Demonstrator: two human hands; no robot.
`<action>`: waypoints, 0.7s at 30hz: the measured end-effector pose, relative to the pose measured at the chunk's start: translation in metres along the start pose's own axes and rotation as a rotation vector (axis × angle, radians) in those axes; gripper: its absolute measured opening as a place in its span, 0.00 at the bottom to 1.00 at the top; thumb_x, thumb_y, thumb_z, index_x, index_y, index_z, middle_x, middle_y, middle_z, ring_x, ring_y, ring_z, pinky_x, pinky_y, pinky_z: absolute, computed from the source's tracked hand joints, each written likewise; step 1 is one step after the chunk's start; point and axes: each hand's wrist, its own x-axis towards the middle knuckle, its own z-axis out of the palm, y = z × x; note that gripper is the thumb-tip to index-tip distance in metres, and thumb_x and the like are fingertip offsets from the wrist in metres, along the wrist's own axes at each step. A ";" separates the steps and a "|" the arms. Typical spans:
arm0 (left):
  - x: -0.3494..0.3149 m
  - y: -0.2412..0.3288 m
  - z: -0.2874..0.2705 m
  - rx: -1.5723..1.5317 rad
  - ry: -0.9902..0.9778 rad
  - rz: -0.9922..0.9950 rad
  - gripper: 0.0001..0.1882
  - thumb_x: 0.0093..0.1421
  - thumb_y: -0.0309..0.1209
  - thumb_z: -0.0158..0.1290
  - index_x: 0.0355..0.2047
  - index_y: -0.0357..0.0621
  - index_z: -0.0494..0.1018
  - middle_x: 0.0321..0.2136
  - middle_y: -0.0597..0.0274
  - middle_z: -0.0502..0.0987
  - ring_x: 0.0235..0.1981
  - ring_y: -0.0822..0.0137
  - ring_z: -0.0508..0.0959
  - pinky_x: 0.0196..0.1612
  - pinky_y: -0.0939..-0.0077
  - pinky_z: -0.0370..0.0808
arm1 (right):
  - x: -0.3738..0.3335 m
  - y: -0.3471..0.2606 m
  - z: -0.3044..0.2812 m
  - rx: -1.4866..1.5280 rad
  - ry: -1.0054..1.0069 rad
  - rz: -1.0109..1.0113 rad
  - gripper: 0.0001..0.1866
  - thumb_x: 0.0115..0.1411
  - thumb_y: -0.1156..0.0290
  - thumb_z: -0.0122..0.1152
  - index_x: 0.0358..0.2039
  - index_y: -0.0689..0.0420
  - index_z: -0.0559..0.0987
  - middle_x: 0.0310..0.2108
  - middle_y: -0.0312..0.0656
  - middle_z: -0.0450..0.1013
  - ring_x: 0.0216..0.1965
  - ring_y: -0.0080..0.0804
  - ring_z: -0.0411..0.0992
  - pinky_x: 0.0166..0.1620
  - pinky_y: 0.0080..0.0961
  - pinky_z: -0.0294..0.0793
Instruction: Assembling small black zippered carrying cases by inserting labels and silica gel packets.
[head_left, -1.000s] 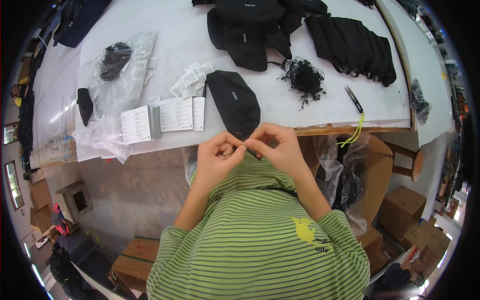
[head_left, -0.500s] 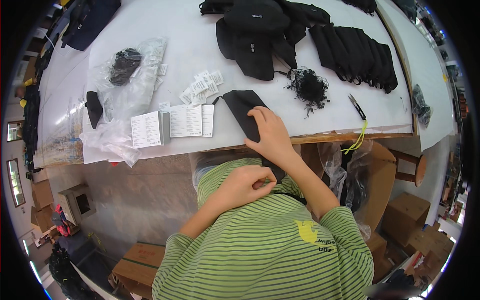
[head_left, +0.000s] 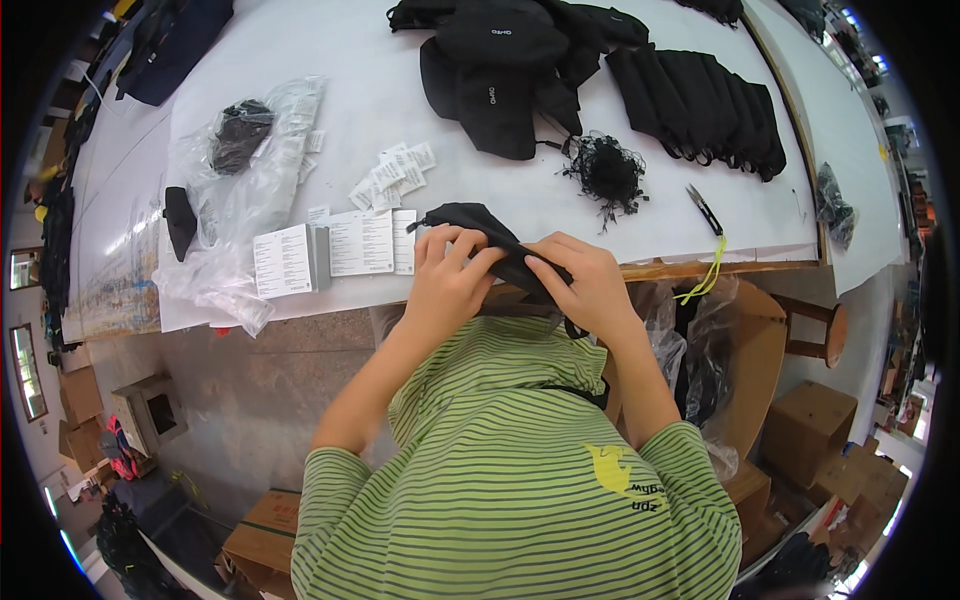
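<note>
A slim black fabric pouch (head_left: 478,222) is held between both hands at the table's front edge, its far end pointing up and left. My left hand (head_left: 450,272) grips its left side, fingers curled over the cloth. On the other side my right hand (head_left: 585,285) pinches the pouch between thumb and fingers. A short black cord hangs below the right hand. Left of my left hand stand stacks of white printed cards (head_left: 362,243), with small white labels (head_left: 392,176) scattered behind them. Beyond the right hand lies a tangled bundle of black cords (head_left: 607,172).
Black pouches (head_left: 695,110) lie in an overlapping row at the back right, beside a heap of black pouches (head_left: 500,70). Small scissors (head_left: 705,210) with a yellow cord rest near the right front edge. Clear plastic bags (head_left: 262,190) spread over the left side.
My left hand has risen from my waist to the pouch and taken hold of it. The pouch has been drawn closer and tilted further left, with the right hand now pinching its near part.
</note>
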 end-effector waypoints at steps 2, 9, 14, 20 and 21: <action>-0.001 -0.004 -0.001 0.017 0.009 0.049 0.17 0.42 0.25 0.60 0.36 0.46 0.75 0.42 0.65 0.72 0.48 0.59 0.68 0.52 0.61 0.64 | 0.002 -0.003 -0.006 0.035 -0.036 0.030 0.09 0.57 0.71 0.57 0.37 0.60 0.79 0.28 0.42 0.74 0.26 0.38 0.72 0.31 0.26 0.70; -0.001 -0.006 -0.004 -0.129 0.004 0.203 0.16 0.39 0.24 0.60 0.33 0.42 0.75 0.35 0.63 0.75 0.40 0.61 0.74 0.45 0.65 0.70 | 0.002 -0.003 -0.006 0.134 -0.113 0.047 0.08 0.57 0.73 0.58 0.35 0.63 0.78 0.26 0.44 0.73 0.25 0.35 0.70 0.30 0.24 0.68; -0.001 -0.008 -0.003 -0.102 0.006 0.186 0.18 0.39 0.26 0.60 0.34 0.41 0.75 0.35 0.62 0.75 0.40 0.61 0.74 0.44 0.67 0.72 | 0.005 0.001 -0.004 0.181 -0.140 0.122 0.09 0.57 0.72 0.58 0.35 0.64 0.78 0.25 0.43 0.73 0.24 0.33 0.70 0.29 0.23 0.69; -0.006 -0.016 0.004 -0.075 -0.016 0.254 0.21 0.39 0.26 0.60 0.37 0.40 0.74 0.35 0.62 0.75 0.39 0.61 0.74 0.44 0.66 0.71 | 0.006 0.007 -0.002 0.250 -0.159 0.171 0.10 0.58 0.70 0.57 0.35 0.64 0.79 0.25 0.42 0.74 0.24 0.29 0.70 0.30 0.21 0.70; -0.006 -0.016 0.004 -0.074 -0.002 0.260 0.20 0.39 0.27 0.60 0.37 0.41 0.74 0.34 0.62 0.75 0.38 0.61 0.74 0.43 0.67 0.71 | 0.006 0.006 -0.003 0.255 -0.158 0.188 0.10 0.58 0.70 0.57 0.35 0.64 0.79 0.25 0.42 0.74 0.24 0.28 0.70 0.30 0.21 0.70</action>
